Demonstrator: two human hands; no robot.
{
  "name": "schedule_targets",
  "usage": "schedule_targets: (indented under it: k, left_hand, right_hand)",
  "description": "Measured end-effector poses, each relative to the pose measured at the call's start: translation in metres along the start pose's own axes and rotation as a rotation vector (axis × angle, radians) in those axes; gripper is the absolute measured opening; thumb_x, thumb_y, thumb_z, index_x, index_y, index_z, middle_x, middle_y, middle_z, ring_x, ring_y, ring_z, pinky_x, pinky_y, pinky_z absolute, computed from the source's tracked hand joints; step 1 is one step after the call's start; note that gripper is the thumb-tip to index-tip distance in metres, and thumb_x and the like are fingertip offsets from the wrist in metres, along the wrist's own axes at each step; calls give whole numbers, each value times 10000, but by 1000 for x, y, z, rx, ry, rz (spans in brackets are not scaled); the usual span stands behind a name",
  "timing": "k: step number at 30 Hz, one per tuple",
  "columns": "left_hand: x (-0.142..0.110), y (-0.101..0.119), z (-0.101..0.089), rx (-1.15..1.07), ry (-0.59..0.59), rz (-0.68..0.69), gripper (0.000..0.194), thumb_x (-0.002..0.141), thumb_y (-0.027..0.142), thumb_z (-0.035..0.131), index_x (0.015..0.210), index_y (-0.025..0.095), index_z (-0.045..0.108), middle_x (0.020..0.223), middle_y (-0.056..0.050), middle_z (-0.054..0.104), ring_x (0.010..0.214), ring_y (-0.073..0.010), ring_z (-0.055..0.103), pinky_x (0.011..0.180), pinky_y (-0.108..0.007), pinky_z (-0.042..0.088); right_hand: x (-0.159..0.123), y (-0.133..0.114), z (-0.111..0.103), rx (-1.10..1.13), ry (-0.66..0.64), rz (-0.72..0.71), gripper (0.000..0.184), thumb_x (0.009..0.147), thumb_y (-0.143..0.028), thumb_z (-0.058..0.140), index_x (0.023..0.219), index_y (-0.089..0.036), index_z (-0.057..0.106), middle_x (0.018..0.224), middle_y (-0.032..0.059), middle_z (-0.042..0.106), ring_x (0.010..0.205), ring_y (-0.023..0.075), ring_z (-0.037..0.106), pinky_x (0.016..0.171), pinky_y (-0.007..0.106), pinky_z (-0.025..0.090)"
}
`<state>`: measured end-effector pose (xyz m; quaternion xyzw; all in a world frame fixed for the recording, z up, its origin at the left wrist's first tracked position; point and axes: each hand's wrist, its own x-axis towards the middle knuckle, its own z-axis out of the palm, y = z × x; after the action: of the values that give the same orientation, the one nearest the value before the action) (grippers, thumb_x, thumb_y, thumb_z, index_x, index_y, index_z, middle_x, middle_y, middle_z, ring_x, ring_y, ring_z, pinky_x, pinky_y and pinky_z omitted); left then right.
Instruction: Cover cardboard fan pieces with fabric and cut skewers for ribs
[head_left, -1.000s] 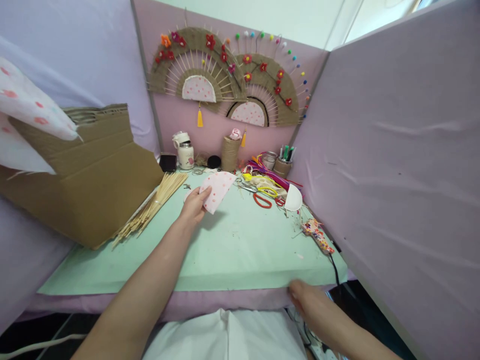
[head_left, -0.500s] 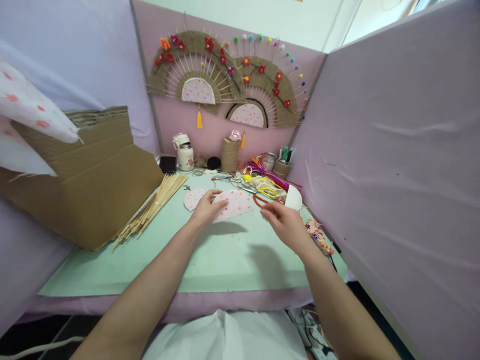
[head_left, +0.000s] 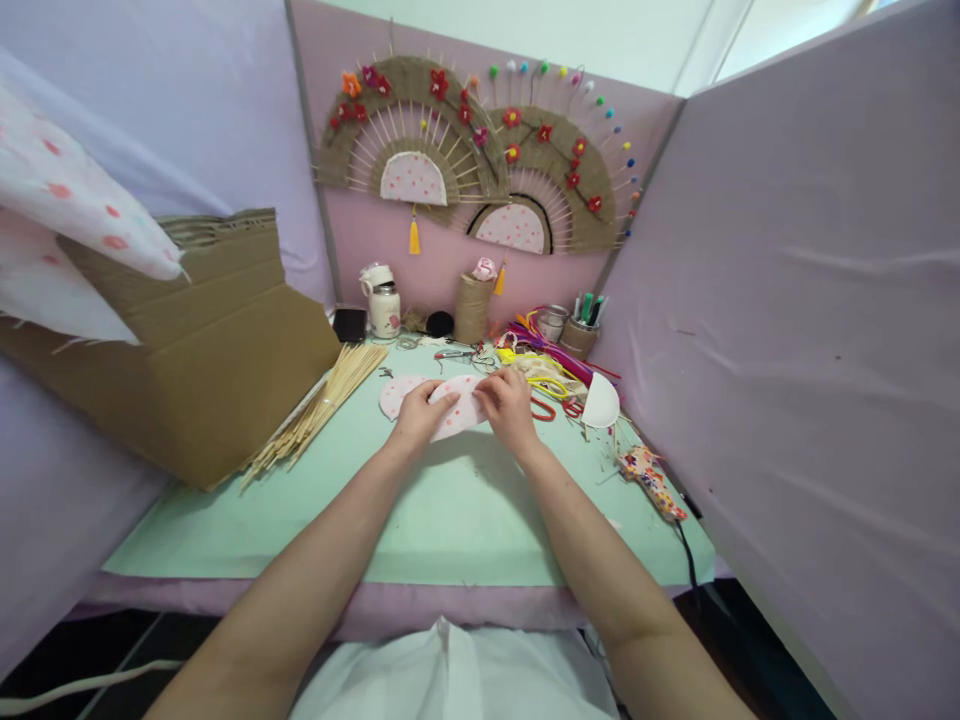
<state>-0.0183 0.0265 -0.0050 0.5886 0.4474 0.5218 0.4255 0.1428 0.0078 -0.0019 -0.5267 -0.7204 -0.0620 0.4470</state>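
Observation:
A half-round piece of white fabric with pink dots is held just above the green tabletop between my hands. My left hand pinches its left end, thumb on top. At the right end, the fingers of my right hand are closed on the edge. Behind my left hand another dotted piece lies on the table. A white half-round piece is to the right, beyond red-handled scissors that are partly hidden by my right hand.
On the left are a bundle of thin sticks and a large cardboard sheet. A flower-patterned glue gun with a black cord lies at right. Behind stand a white bottle, a twine spool and a pen holder.
My right hand has come up from the table's front edge and taken the right end of the dotted fabric. My left hand has turned the piece flatter.

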Motion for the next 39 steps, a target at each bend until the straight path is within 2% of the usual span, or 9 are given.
schedule_targets:
  k: [4, 9, 14, 17, 21, 25, 28, 32, 39]
  left_hand:
    - [1, -1, -2, -1, 35, -52, 427, 622, 463, 695, 898, 138, 670, 855, -53, 683, 782, -200, 600, 699, -289, 453]
    - [3, 1, -4, -101, 68, -147, 453, 615, 465, 704, 938, 149, 658, 831, -40, 681, 698, -168, 589, 635, -261, 450]
    - [1, 2, -1, -117, 3, -136, 441, 625, 483, 701, 917, 152, 687, 854, -46, 691, 744, -179, 595, 676, -263, 450]
    - [0, 1, 0, -88, -23, -111, 427, 660, 499, 664, 901, 149, 705, 852, -43, 692, 763, -185, 592, 699, -268, 442]
    - [-1, 3, 0, -21, -44, -62, 401, 680, 493, 632, 840, 134, 712, 784, -35, 678, 731, -184, 576, 663, -262, 423]
    - [-3, 4, 2, 39, -97, -68, 376, 697, 462, 614, 830, 126, 717, 765, -41, 678, 715, -193, 580, 640, -270, 425]
    - [-4, 1, 5, 77, -135, -32, 369, 730, 423, 620, 957, 148, 712, 939, -74, 695, 855, -221, 606, 750, -296, 456]
    - [-1, -10, 4, 216, -28, 41, 518, 781, 378, 608, 1247, 153, 564, 1191, -151, 596, 1020, -235, 581, 890, -346, 438]
    - [9, 6, -20, 805, -17, 122, 504, 724, 352, 691, 1179, 163, 587, 1246, -187, 531, 1198, -345, 460, 998, -428, 342]
  right_hand:
    - [2, -4, -12, 38, 57, 37, 132, 890, -253, 453, 817, -202, 550, 970, 89, 596, 962, 235, 493, 885, 402, 346]
    - [-9, -14, -85, 542, 276, 283, 133, 872, -351, 515, 913, -229, 478, 756, 1, 589, 705, 150, 567, 688, 284, 441]
    - [-14, -4, -134, 692, 346, 306, 267, 871, -465, 524, 781, -214, 546, 440, -93, 335, 399, 84, 324, 489, 229, 336]
    - [1, 7, -109, 575, 236, 380, 378, 852, -522, 503, 697, -185, 577, 523, -24, 504, 489, 103, 456, 520, 238, 377]
    - [21, 8, -52, 538, -304, 382, 349, 714, -446, 664, 936, -176, 662, 931, 47, 676, 770, 150, 588, 652, 248, 441]
    - [21, 9, -25, 654, -610, 467, 377, 690, -482, 668, 860, -145, 675, 707, -5, 642, 585, 115, 525, 542, 222, 381]
    - [13, 22, -24, 731, -620, 561, 386, 667, -481, 690, 866, -151, 674, 685, -7, 646, 552, 116, 523, 519, 220, 371]
    - [5, 40, -22, 821, -439, 715, 411, 651, -464, 688, 934, -167, 662, 785, 26, 689, 633, 154, 587, 573, 247, 433]
    - [1, 49, -13, 626, -297, 658, 417, 670, -466, 636, 958, -166, 665, 807, 21, 678, 682, 165, 577, 583, 247, 430]
